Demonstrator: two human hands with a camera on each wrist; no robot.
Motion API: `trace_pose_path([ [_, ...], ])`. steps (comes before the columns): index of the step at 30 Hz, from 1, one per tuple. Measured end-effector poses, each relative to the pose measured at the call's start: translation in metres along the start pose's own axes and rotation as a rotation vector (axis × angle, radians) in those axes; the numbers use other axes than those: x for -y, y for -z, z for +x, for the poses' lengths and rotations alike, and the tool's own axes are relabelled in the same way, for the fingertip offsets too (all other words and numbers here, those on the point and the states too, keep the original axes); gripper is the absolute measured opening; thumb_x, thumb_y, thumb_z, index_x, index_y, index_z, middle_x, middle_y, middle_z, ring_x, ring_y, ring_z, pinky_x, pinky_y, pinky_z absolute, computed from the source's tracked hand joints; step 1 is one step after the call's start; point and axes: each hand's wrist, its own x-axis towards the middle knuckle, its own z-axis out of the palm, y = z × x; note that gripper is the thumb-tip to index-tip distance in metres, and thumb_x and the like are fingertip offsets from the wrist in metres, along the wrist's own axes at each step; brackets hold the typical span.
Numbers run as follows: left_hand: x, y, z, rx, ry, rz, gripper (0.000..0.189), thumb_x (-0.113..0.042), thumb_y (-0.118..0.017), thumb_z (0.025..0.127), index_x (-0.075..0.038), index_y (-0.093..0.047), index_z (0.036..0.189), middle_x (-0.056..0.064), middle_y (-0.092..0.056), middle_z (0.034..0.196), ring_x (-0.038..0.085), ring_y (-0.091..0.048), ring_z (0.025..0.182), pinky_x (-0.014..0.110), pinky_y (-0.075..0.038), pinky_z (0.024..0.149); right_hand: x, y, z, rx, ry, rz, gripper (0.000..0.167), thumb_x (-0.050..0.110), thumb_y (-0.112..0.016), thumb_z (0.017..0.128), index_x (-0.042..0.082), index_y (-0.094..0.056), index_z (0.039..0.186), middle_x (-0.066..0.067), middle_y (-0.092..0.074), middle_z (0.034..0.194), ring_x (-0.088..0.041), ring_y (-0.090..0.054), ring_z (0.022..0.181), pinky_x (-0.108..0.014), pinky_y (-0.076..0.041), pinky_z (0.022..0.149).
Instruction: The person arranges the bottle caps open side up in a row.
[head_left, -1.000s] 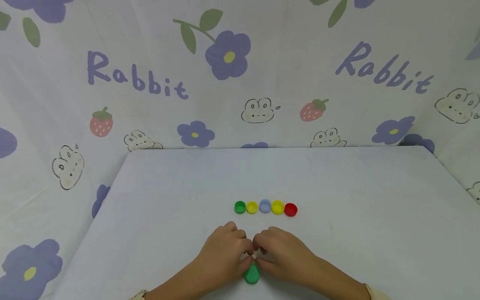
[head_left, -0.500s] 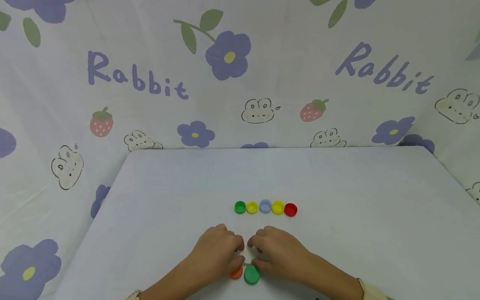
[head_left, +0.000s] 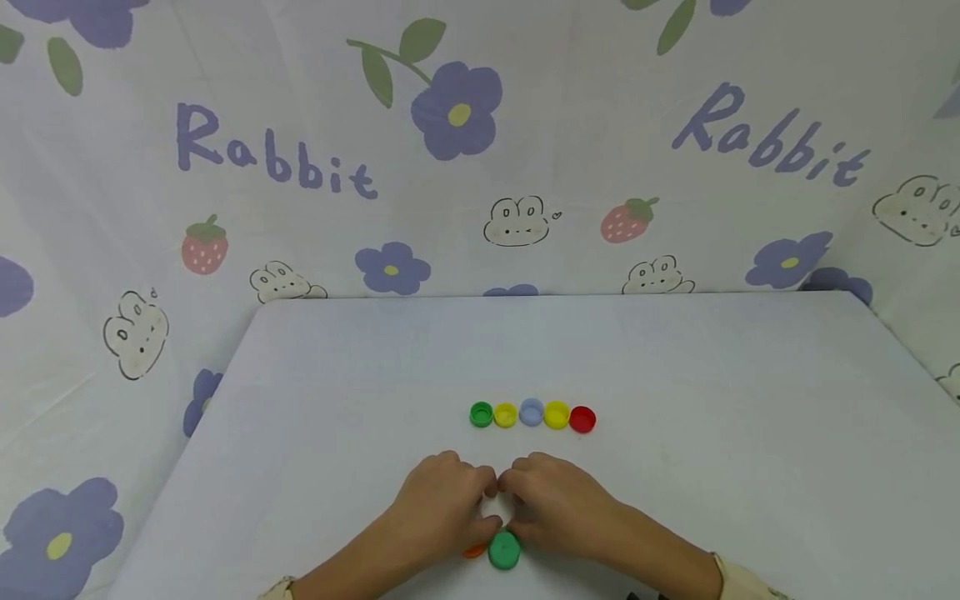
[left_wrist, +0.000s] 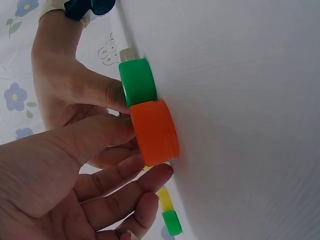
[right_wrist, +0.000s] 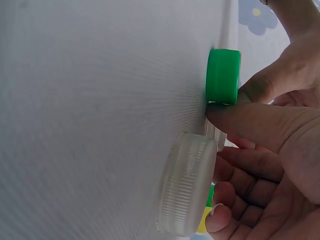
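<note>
My left hand (head_left: 442, 506) and my right hand (head_left: 558, 506) face each other near the front of the table, fingers and thumbs bent round a small clear bottle cap (right_wrist: 216, 136) between them. A green bottle cap (head_left: 505, 551) lies just in front of my thumbs. Beside it on the left, an orange bottle cap (left_wrist: 154, 133) stays partly covered by my left hand in the head view. Nearest the right wrist camera stands a larger clear ribbed cap (right_wrist: 185, 184), which my right hand hides from the head camera.
Farther back on the white table (head_left: 360, 367) runs a row of caps: green (head_left: 482, 414), yellow (head_left: 506, 415), light blue (head_left: 532, 412), another yellow cap (head_left: 557, 414) and red (head_left: 582, 419). A printed cloth (head_left: 300, 92) hangs behind the table.
My hands parted slightly, uncovering the orange cap, then drew together again. The left hand moved left and then back right, covering part of the orange cap. The back row stays put.
</note>
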Motion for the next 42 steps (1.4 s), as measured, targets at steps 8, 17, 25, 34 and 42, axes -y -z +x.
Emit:
trace_pose_path([
  [8,0.0,-0.001,0.0,0.003,-0.001,-0.075,0.024,-0.031,-0.083,0.085,-0.013,-0.074,0.097,-0.011,-0.058,0.067,0.005,-0.049,0.062,0.025,-0.045,0.065,-0.004,-0.003,-0.001,0.014,0.003,0.026,0.025,0.019,-0.084,0.086,0.01,-0.074,0.107,0.014,-0.052,0.077,-0.004,-0.047,0.074,-0.021,-0.046,0.07],
  [17,0.0,0.002,-0.002,-0.012,-0.011,-0.077,0.026,-0.028,-0.085,0.082,-0.014,-0.073,0.1,-0.012,-0.053,0.067,0.005,-0.046,0.061,0.024,-0.042,0.063,-0.005,-0.001,0.0,0.029,-0.016,0.057,0.028,0.023,-0.084,0.087,0.012,-0.072,0.11,0.015,-0.056,0.083,-0.004,-0.049,0.078,-0.023,-0.048,0.074],
  [25,0.0,0.009,-0.005,-0.048,-0.024,-0.133,0.031,-0.023,-0.084,0.084,-0.017,-0.072,0.112,-0.009,-0.067,0.089,0.004,-0.058,0.078,0.026,-0.05,0.075,-0.008,0.013,-0.005,0.039,-0.092,0.196,0.035,0.024,-0.083,0.087,0.01,-0.071,0.117,0.013,-0.057,0.085,-0.008,-0.053,0.08,-0.025,-0.05,0.072],
  [34,0.001,0.017,-0.013,-0.086,-0.084,-0.257,0.029,-0.012,-0.083,0.086,-0.016,-0.07,0.112,-0.009,-0.067,0.096,0.003,-0.06,0.085,0.021,-0.051,0.075,-0.02,0.018,-0.01,0.034,-0.031,0.404,0.028,0.024,-0.078,0.092,0.013,-0.073,0.118,0.015,-0.064,0.088,-0.006,-0.059,0.08,-0.025,-0.054,0.072],
  [42,0.002,0.021,-0.019,-0.072,-0.043,-0.368,0.025,-0.015,-0.079,0.091,-0.017,-0.072,0.115,-0.012,-0.068,0.1,0.003,-0.062,0.088,0.022,-0.053,0.08,-0.021,0.016,-0.015,0.017,0.033,0.514,0.03,0.025,-0.071,0.099,0.012,-0.067,0.125,0.011,-0.068,0.098,-0.007,-0.062,0.088,-0.028,-0.055,0.079],
])
